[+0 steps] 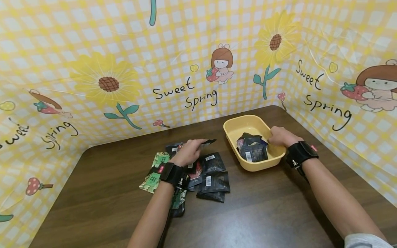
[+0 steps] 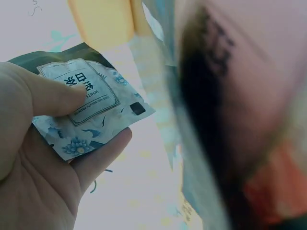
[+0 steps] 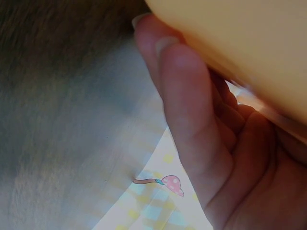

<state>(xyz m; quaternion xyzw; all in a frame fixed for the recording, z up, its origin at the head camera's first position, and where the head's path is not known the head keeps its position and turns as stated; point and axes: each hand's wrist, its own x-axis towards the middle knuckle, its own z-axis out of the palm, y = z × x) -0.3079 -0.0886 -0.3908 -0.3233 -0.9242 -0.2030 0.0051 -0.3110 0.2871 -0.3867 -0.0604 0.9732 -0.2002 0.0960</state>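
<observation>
The left hand pinches a small packet between thumb and fingers, just above a pile of packets on the brown table. Farther back, the right hand curls over the near rim of the yellow tray, with more packets inside, beside its fingers.

one yellow tray, two hands
</observation>
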